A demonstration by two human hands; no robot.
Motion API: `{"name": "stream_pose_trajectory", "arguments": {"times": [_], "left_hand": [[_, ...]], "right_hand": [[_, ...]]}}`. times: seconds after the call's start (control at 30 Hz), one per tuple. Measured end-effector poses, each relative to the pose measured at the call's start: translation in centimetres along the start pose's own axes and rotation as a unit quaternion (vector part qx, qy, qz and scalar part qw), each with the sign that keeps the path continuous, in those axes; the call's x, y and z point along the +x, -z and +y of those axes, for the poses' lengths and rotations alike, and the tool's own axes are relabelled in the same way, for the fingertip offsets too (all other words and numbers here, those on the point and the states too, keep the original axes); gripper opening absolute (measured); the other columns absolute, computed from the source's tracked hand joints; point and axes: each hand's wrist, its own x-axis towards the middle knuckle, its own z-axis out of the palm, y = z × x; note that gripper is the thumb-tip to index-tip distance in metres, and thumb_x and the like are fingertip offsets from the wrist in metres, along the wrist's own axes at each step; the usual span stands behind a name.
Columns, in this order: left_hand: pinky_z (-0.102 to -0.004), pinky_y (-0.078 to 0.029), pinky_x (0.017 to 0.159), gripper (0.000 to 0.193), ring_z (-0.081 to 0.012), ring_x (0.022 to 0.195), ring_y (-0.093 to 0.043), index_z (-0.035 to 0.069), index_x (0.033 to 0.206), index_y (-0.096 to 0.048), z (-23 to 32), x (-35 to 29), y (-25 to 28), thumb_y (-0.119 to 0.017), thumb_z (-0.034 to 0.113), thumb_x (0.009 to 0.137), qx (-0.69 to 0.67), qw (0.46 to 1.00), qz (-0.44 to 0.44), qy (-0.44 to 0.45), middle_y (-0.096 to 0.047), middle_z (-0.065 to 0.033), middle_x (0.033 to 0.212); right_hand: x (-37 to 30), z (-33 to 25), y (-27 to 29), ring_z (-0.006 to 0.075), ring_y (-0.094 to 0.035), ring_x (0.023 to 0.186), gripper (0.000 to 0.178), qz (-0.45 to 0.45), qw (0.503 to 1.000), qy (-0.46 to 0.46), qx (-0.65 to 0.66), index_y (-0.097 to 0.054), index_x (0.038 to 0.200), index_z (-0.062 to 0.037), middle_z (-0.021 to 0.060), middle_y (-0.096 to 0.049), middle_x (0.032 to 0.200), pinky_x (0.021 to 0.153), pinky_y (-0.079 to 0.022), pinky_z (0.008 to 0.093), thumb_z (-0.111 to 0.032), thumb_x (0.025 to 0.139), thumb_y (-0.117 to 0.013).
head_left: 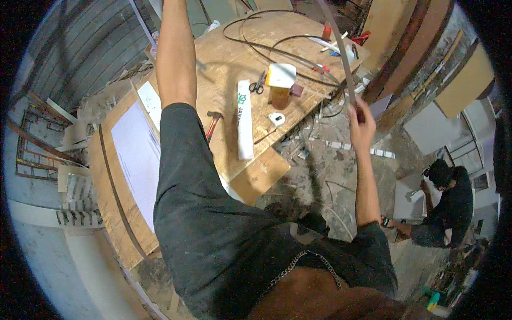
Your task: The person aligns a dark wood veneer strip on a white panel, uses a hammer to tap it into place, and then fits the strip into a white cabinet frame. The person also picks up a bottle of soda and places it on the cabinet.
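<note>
In the head view, the right hand (pixel 361 128) was closed around a strip (pixel 342 50), thumb and fingers pinched narrow on it; the strip, long, flat and greyish brown, rose from that grip and ran out past the upper edge. The left forearm (pixel 177 58) stretched far forward and left the view at the top, so the left hand was out of sight, and whether it was wide, narrow or holding something could not be told. Left of the right hand spread a wooden table (pixel 210 74). On it, a little to the hand's left, stood a jar (pixel 280 100) with amber contents, a white and yellow piece (pixel 281 76) over its top. Scissors (pixel 257 87) lay farther left, just beside the jar, and a white tape measure (pixel 277 118) lay nearer the wearer than the jar. Farther left again lay a long white bar (pixel 245 120), then a red-handled hammer (pixel 213 124) close beside the wearer's dark left sleeve (pixel 181 144). Ahead of the right hand and to its left, thin dark bands (pixel 250 45) looped over the tabletop, and a red container (pixel 326 31) stood near the far end. On the other side of the left arm lay a pale sheet (pixel 133 154) and a dark strap (pixel 114 194). Well to the right of the right hand and nearer the wearer, another person (pixel 453 200) in dark clothes sat low, beside white panels.
</note>
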Motion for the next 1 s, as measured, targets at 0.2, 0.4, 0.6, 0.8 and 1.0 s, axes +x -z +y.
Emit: {"name": "stream_pose_trajectory", "arguments": {"times": [0.2, 0.4, 0.6, 0.8, 1.0], "left_hand": [[-0.0540, -0.033, 0.109, 0.090, -0.0317, 0.141, -0.030, 0.023, 0.153, -0.014, -5.2, -5.1, 0.2, -0.069, 0.044, 0.085, 0.280, 0.937, -0.095, 0.184, -0.015, -0.0127, 0.158], [-0.0343, -0.043, 0.100, 0.053, -0.0244, 0.117, -0.056, -0.004, 0.134, -0.048, -8.1, -38.9, 4.1, -0.061, 0.026, 0.094, 0.511, 0.811, 0.249, 0.136, -0.057, -0.0170, 0.130], [-0.0366, -0.053, 0.077, 0.033, -0.0214, 0.093, -0.065, 0.000, 0.119, -0.062, -7.9, -81.4, -2.9, -0.064, 0.014, 0.089, 0.594, 0.459, 0.647, 0.132, -0.065, -0.0138, 0.109], [-0.0395, -0.052, 0.066, 0.044, -0.0273, 0.079, -0.066, -0.001, 0.107, -0.066, -11.1, -107.7, -25.9, -0.065, 0.037, 0.085, 0.349, 0.279, 0.731, 0.516, -0.066, -0.0147, 0.090], [-0.0433, -0.053, 0.066, 0.050, -0.0270, 0.076, -0.067, 0.003, 0.104, -0.068, -22.6, -107.2, -40.7, -0.052, 0.048, 0.089, 0.066, 0.280, 0.754, 0.591, -0.068, -0.0134, 0.084]], "right_hand": [[21.0, 6.5, -10.9, 0.0178, -0.061, 0.076, 0.038, -0.052, 0.998, 0.021, -0.022, -0.065, 0.113, -0.0035, 0.0118, -0.068, 0.090, 0.073, -0.049, 0.0323, -0.030, 0.086, -0.071], [27.9, 29.2, -22.5, 0.0306, -0.064, 0.082, 0.040, -0.172, 0.983, 0.056, -0.026, -0.065, 0.108, -0.0021, 0.0188, -0.068, 0.095, 0.072, -0.049, 0.0394, -0.035, 0.087, -0.068], [28.4, 44.0, -30.4, 0.0384, -0.065, 0.092, 0.042, -0.298, 0.931, 0.064, -0.199, -0.063, 0.101, 0.0021, 0.0237, -0.067, 0.097, 0.079, -0.050, 0.0467, -0.035, 0.082, -0.069], [26.6, 57.2, -34.5, 0.0403, -0.066, 0.088, 0.051, -0.398, 0.881, -0.016, -0.254, -0.064, 0.102, 0.0034, 0.0260, -0.066, 0.097, 0.075, -0.052, 0.0481, -0.041, 0.076, -0.066], [24.5, 57.3, -35.7, 0.0390, -0.063, 0.096, 0.085, -0.447, 0.837, 0.176, -0.261, -0.050, 0.125, 0.0100, 0.0263, -0.062, 0.113, 0.082, -0.051, 0.0487, -0.063, 0.082, -0.057]]}}
